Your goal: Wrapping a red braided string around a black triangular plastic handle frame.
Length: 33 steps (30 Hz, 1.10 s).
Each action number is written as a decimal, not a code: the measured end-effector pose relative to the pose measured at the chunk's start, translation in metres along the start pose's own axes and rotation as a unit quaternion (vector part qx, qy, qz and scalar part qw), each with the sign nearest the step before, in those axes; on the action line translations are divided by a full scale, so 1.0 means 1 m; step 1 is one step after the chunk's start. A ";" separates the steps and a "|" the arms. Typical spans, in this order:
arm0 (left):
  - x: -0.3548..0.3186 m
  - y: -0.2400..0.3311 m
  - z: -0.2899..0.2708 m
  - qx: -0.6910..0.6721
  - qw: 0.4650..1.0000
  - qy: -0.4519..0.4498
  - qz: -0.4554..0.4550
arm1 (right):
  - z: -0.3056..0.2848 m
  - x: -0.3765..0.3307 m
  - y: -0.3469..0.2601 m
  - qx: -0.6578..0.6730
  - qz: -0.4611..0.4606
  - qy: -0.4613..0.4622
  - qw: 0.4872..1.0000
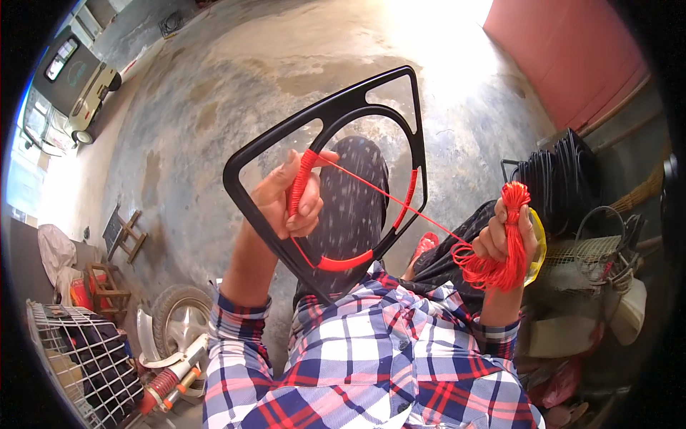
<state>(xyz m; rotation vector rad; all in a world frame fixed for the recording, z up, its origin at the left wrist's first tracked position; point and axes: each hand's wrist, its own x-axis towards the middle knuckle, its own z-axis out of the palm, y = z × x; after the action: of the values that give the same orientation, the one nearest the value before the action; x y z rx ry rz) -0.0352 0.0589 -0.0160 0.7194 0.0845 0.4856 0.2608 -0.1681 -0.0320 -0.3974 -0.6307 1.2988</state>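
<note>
Plaid sleeves [371, 357] fill the lower edge, closest to the lens, with both forearms rising from them. Beyond them spreads the stained concrete floor [236, 86], with a van [68, 79] at far left, a red wall [564, 50] at upper right, and a stack of black frames [564, 175] beside it. Lower left sit a wire crate [78, 357], a tyre [179, 311] and a small wooden stool [125, 232]. At centre, held up over the lap, is the black frame [336, 114], a rounded triangle with an inner arc, looking stiff and light enough for one hand. The left hand [289, 200] is clamped around its left bar, thumb pressing on the red wrapping there. Red cord [400, 200] runs taut from that bar across to the right hand [504, 232], whose fingers are closed around a loose bundle [504, 261] of the same cord. The cord looks thin, soft and a little slick, likely to tangle; it seems best gripped near the bundle's middle, and the frame by a bare bar.
</note>
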 end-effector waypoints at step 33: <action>-0.008 0.001 -0.004 0.026 0.996 0.086 -0.011 | 0.002 0.007 0.001 -0.028 0.000 0.052 0.998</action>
<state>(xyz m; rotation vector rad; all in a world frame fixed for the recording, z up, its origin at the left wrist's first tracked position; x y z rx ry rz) -0.0439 0.0580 -0.0188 0.7263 0.2665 0.5245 0.2593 -0.1616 -0.0295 -0.5085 -0.5809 1.2543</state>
